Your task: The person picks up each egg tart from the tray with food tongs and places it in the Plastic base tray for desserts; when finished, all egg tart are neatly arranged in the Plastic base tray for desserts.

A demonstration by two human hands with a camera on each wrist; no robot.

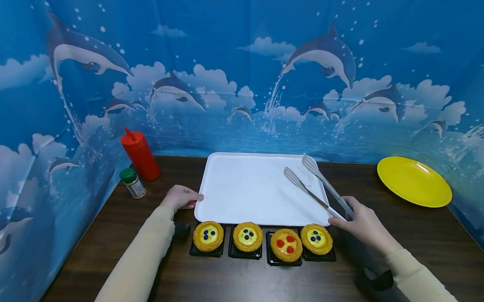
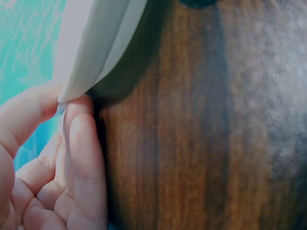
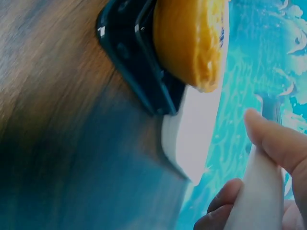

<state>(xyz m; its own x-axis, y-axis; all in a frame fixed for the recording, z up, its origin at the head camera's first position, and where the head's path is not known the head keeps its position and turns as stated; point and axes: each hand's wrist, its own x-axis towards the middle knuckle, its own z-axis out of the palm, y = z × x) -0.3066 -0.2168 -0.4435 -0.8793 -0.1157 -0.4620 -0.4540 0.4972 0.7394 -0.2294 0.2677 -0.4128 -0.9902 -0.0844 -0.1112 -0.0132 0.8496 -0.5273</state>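
Observation:
My left hand (image 1: 181, 198) pinches the left edge of a white rectangular tray (image 1: 247, 187); the left wrist view shows thumb and fingertips at its rim (image 2: 96, 52). With my right hand (image 1: 364, 222) I grip metal tongs (image 1: 331, 188) by their pale handle (image 3: 259, 191). The tongs' slotted heads are spread apart over the tray's right half, with nothing between them. Along the tray's front edge stand egg tarts on small black square bases: three with dark blue dots, such as the leftmost tart (image 1: 208, 236), and a tart with red pieces (image 1: 286, 245).
A yellow plate (image 1: 414, 181) lies at the back right. At the back left stand a red squeeze bottle (image 1: 141, 156) and a green-capped shaker (image 1: 133, 183). A blue dolphin-print curtain (image 1: 238, 70) hangs behind the dark wooden table (image 1: 231, 286).

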